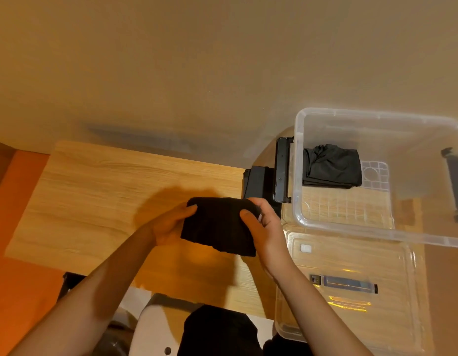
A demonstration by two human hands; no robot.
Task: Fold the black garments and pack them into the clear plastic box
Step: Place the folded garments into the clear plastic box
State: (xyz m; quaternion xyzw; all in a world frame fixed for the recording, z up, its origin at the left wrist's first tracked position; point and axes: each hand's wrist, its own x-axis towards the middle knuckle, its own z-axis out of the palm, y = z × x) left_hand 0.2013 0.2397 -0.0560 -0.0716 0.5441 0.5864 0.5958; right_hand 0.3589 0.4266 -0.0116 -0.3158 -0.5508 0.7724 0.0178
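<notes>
A folded black garment (219, 224) is held just above the wooden table (94, 191), in the middle of the view. My left hand (169, 224) grips its left edge, thumb on top. My right hand (261, 222) grips its right edge, fingers curled round the far corner. The clear plastic box (310, 222) stands at the right, open, with one folded dark garment (332, 167) inside at its far left corner. More black cloth (217, 330) lies at the bottom edge, near my body.
The box's clear lid (351, 286) lies flat on the table in front of the box. A black latch handle (283, 170) sticks out at the box's left side, another (456, 186) at its right. A beige wall rises behind the table. A white chair part (156, 327) shows below.
</notes>
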